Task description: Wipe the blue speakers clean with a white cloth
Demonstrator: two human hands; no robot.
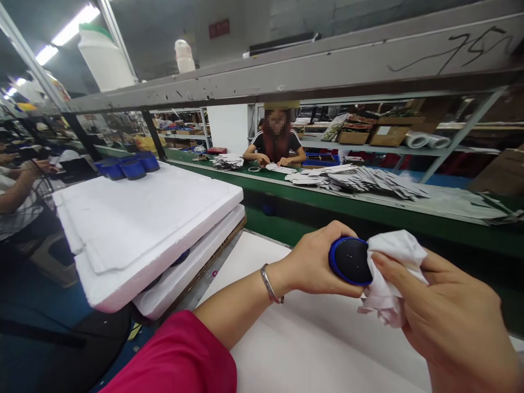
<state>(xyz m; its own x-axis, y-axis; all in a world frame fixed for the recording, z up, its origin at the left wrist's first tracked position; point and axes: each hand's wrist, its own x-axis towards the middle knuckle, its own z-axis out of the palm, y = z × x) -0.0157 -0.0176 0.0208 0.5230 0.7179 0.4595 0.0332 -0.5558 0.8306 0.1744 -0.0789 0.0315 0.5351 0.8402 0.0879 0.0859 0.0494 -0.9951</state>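
Observation:
My left hand [317, 256] is wrapped round a small blue cylinder with a black mesh-like end [350, 261], which looks like a small round speaker. That black end faces me, tilted up. In my right hand [446, 295] a crumpled white cloth [395, 259] is pinched between thumb and fingers, and it touches the right edge of the blue cylinder. Both hands are above a white sheet-covered work surface [295, 344]. Several similar blue cylinders [133, 168] stand grouped on the far left corner of a white foam board [159, 207].
Stacked foam boards rise at my left, with blue things between them. Beyond runs a green conveyor belt [262, 218]. Across it, a person [278, 142] handles flat white pieces beside a heap of them [360, 180]. A metal shelf [286, 73] spans overhead. Another person sits far left.

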